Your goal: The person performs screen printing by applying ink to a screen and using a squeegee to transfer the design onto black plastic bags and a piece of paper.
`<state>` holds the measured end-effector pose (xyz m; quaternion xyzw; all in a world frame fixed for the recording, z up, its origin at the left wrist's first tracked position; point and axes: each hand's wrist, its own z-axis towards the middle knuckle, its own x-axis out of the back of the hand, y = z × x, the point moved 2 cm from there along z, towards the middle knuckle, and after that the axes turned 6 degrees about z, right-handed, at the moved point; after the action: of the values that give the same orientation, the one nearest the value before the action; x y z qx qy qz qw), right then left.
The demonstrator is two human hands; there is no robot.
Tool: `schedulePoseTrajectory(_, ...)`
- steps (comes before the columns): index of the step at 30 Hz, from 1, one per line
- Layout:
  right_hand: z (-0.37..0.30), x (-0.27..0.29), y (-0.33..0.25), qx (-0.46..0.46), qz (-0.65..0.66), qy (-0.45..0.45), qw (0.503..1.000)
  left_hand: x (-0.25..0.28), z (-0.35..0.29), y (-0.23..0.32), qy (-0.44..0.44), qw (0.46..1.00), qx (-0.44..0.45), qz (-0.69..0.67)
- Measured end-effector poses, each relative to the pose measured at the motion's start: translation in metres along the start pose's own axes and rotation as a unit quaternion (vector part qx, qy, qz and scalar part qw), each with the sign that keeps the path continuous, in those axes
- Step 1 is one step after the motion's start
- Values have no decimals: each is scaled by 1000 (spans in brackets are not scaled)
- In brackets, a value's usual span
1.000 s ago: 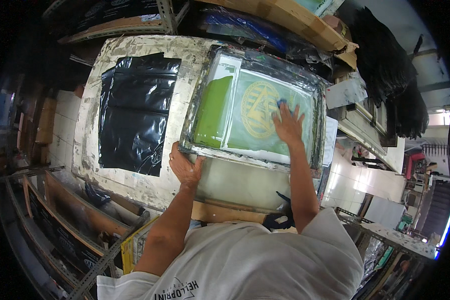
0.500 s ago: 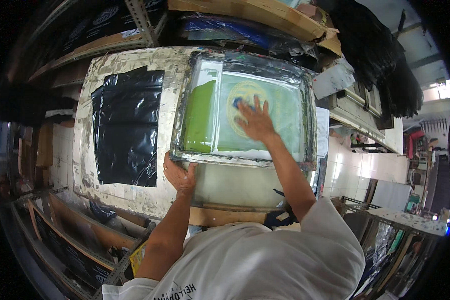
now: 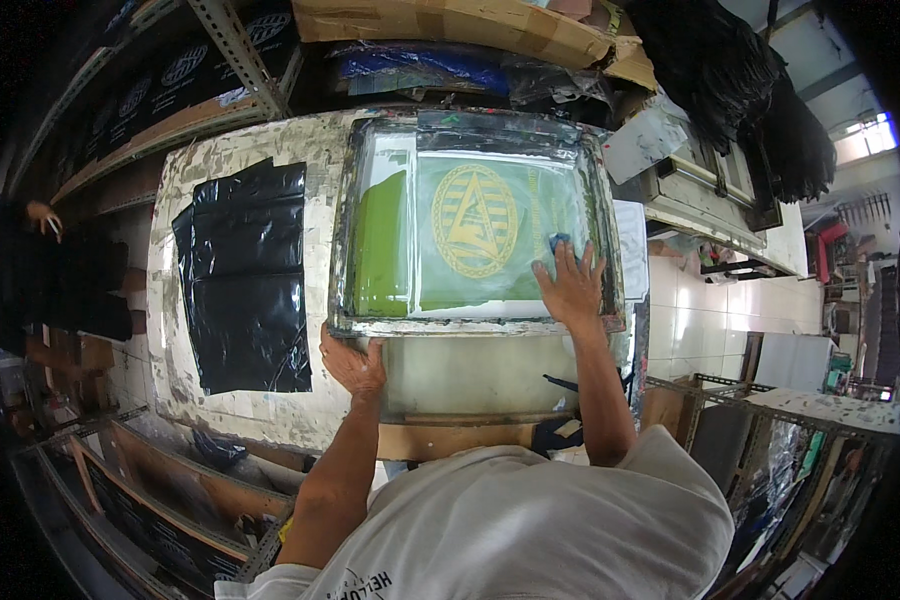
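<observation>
A silk-screen frame (image 3: 470, 327) with dark, paint-smeared sides lies on the worktable. Its green mesh (image 3: 382, 245) carries a yellowish round emblem (image 3: 475, 220) with a triangle inside. My left hand (image 3: 355, 365) grips the frame's near left corner, thumb and fingers against the edge. On the right part of the mesh, my right hand (image 3: 573, 288) presses a small blue rag (image 3: 559, 243) under its fingertips, fingers partly spread. Most of the rag is hidden by the fingers. Black plastic sheets (image 3: 245, 280) lie stacked left of the frame, apart from my left hand.
The paint-stained worktable (image 3: 340, 430) extends under the frame and sheets. Metal shelving (image 3: 235, 55) stands behind at the left, beside a long cardboard box (image 3: 450, 28). Black plastic bundles (image 3: 715, 65) hang at the back right. Another person's hand (image 3: 44, 218) shows at the far left.
My right hand has slid with the blue rag from the emblem toward the right and nearer me, uncovering the emblem. My left hand stays at the corner. Another person has appeared at the left.
</observation>
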<state>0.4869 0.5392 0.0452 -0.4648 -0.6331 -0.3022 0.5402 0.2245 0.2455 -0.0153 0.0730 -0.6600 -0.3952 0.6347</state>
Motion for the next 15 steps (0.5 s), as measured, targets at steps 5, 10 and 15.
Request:
schedulePoseTrajectory(5,96,10,-19,3,32,36,999,1,-2,-2,-4,999,-3,33)
schedulePoseTrajectory(10,138,9,-34,73,42,14,996,4,-3,6,7,1000,-8,-20)
schedulePoseTrajectory(15,60,18,-9,127,1,-70,989,2,-4,4,25,1000,-3,19)
